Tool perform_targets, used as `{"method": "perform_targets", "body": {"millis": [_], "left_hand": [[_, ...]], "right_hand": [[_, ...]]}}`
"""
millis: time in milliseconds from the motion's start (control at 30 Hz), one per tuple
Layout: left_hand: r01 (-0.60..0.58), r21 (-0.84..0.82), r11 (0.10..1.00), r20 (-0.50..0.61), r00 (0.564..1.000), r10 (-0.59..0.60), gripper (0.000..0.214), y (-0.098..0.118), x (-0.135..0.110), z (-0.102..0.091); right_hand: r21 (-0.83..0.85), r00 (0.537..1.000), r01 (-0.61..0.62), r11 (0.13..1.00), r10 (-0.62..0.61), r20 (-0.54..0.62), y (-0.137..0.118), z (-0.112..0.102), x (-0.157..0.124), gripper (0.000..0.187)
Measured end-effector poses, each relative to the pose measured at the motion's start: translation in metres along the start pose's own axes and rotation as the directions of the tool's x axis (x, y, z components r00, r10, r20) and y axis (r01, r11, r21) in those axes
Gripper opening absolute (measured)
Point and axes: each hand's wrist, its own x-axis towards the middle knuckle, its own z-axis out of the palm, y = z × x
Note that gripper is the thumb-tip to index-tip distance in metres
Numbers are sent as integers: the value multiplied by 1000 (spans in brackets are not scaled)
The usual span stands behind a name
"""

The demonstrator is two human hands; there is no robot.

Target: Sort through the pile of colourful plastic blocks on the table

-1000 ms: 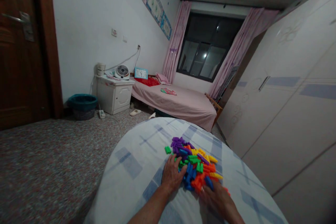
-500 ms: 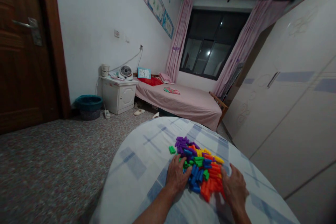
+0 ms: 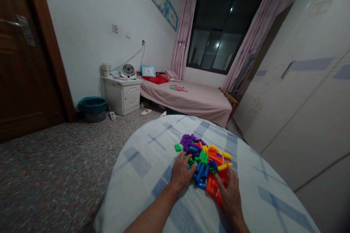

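Observation:
A pile of small plastic blocks (image 3: pixel 205 160) in purple, green, blue, orange, red and yellow lies on a bed covered by a white sheet with blue-grey checks (image 3: pixel 153 174). My left hand (image 3: pixel 182 171) rests flat against the pile's left side, fingers spread and touching blue and green pieces. On the near right edge of the pile my right hand (image 3: pixel 229 191) lies over the orange and red blocks, fingers stretched forward. One green block (image 3: pixel 178 147) sits apart at the pile's left.
A second bed with a pink cover (image 3: pixel 191 100) stands under the dark window. A white nightstand (image 3: pixel 122 95) with a fan and a clock is at the left wall, a teal basin (image 3: pixel 92 106) beside it. White wardrobe doors (image 3: pixel 306 91) line the right; a brown door (image 3: pixel 24 62) is at left.
My right hand has moved in from the pile's right side onto its near orange blocks. The pile looks more bunched together. The view has tilted slightly.

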Motion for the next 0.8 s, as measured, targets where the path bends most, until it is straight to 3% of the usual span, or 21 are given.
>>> {"method": "perform_targets", "body": {"millis": [167,333,433,567,800], "left_hand": [[-26,-22,999,-13,1000,26,48,0,0,-2],[-24,-28,999,-16,1000,23,45,1,0,-3],[-27,-35,999,-20,999,26,44,1,1,-3],[-34,-30,999,-33,999,33,43,0,2,-3],[-78,-24,997,-86,993,76,34,4,3,-5]], "right_hand": [[14,975,223,975,-224,19,-15,8,-3,71],[-65,895,438,897,-427,128,-34,12,-11,77],[-122,873,479,869,-459,162,-45,14,-17,85],[-198,881,463,864,-425,209,-56,15,-21,93],[-225,909,412,883,-381,169,-51,16,-20,85]]}}
